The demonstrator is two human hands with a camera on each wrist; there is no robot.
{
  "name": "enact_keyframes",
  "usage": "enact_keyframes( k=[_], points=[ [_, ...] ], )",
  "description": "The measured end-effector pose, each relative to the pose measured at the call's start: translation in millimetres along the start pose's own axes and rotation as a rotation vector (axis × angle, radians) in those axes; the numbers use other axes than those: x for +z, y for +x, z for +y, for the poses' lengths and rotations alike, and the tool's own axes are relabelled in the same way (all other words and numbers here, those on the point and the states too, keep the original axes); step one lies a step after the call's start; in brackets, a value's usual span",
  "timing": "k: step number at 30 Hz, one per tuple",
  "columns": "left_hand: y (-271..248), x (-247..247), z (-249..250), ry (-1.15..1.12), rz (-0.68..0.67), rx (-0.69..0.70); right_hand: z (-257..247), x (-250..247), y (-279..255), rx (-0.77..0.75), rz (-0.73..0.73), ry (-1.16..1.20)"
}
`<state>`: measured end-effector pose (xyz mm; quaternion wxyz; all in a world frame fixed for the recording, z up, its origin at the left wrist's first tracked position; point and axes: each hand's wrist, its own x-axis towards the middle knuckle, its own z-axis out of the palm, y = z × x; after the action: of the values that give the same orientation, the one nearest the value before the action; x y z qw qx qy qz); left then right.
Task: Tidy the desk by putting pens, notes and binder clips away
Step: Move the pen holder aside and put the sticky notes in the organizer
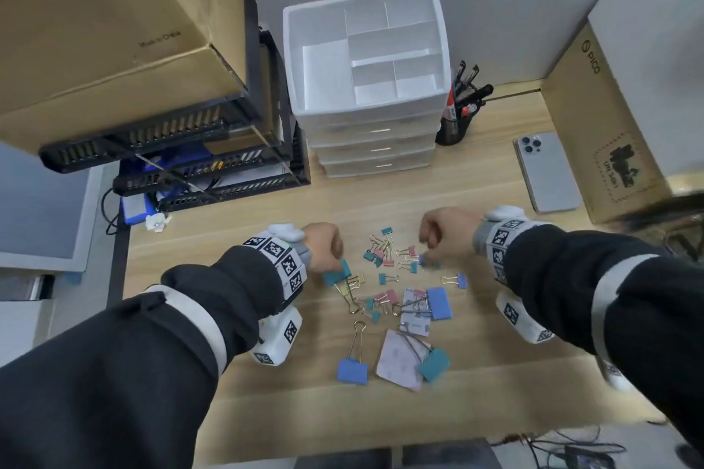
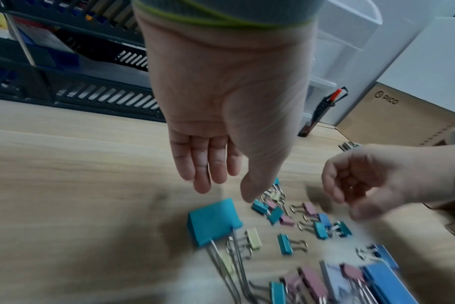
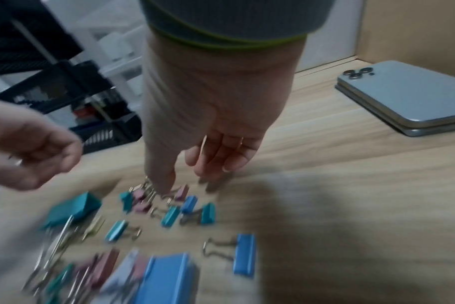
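Note:
Several small coloured binder clips (image 1: 384,259) lie scattered mid-desk, with larger ones nearer me. My left hand (image 1: 335,259) hovers over a large teal clip (image 2: 213,220). Its fingers (image 2: 203,164) hang relaxed and its thumb tip is just above the clip's top edge, holding nothing. My right hand (image 1: 428,251) reaches down with loose fingers (image 3: 221,156), the thumb over small pink and blue clips (image 3: 187,201). Nothing is plainly held; the view is blurred. Two notes (image 1: 400,358) lie under a teal clip and a blue clip (image 1: 440,303).
A white drawer unit (image 1: 365,112) with an open compartment top stands at the back. Beside it is a black pen pot (image 1: 455,126) with pens. A phone (image 1: 548,171) lies at right by a cardboard box (image 1: 602,133). Black stacked trays (image 1: 213,179) stand at left.

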<state>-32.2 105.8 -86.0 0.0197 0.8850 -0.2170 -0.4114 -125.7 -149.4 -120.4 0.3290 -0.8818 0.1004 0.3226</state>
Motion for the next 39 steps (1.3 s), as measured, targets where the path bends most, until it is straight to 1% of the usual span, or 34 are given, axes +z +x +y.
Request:
enact_keyframes(
  k=[3, 7, 10, 12, 16, 19, 21, 23, 25, 28, 30, 32, 34, 39],
  points=[
    [-6, 16, 1, 0.012, -0.022, 0.021, -5, 33, -13, -0.073, -0.120, -0.191],
    [-13, 32, -2, 0.038, -0.023, 0.049, -4, 70, -25, -0.158, -0.118, -0.427],
    [-16, 38, -1, 0.056, -0.034, 0.058, -4, 82, -29, -0.190, -0.078, -0.546],
    [-17, 44, 1, 0.044, -0.042, 0.055, -2, 85, -31, -0.191, -0.039, -0.580],
    [-20, 59, 9, 0.032, -0.050, 0.074, -1, 78, -37, -0.134, 0.051, -0.543],
    [-21, 66, 15, 0.053, -0.072, 0.099, 1, 76, -40, -0.079, 0.134, -0.567],
    [-22, 68, 20, 0.056, -0.083, 0.097, 4, 77, -44, -0.106, 0.201, -0.594],
    [-21, 67, 23, 0.054, -0.081, 0.095, 2, 76, -47, -0.189, 0.241, -0.578],
    [-21, 66, 28, 0.072, -0.076, 0.109, -3, 77, -55, -0.258, 0.191, -0.517],
    [-20, 64, 30, 0.068, -0.065, 0.109, -16, 89, -63, -0.261, 0.016, -0.417],
    [-21, 63, 30, 0.066, -0.054, 0.099, -21, 102, -66, -0.259, -0.087, -0.463],
    [-21, 65, 29, 0.065, -0.056, 0.096, -23, 114, -65, -0.270, -0.185, -0.562],
    [-22, 67, 26, 0.067, -0.062, 0.099, -24, 119, -66, -0.276, -0.221, -0.604],
    [-23, 78, 20, 0.054, -0.086, 0.105, -21, 116, -61, -0.227, -0.206, -0.607]
  ],
)
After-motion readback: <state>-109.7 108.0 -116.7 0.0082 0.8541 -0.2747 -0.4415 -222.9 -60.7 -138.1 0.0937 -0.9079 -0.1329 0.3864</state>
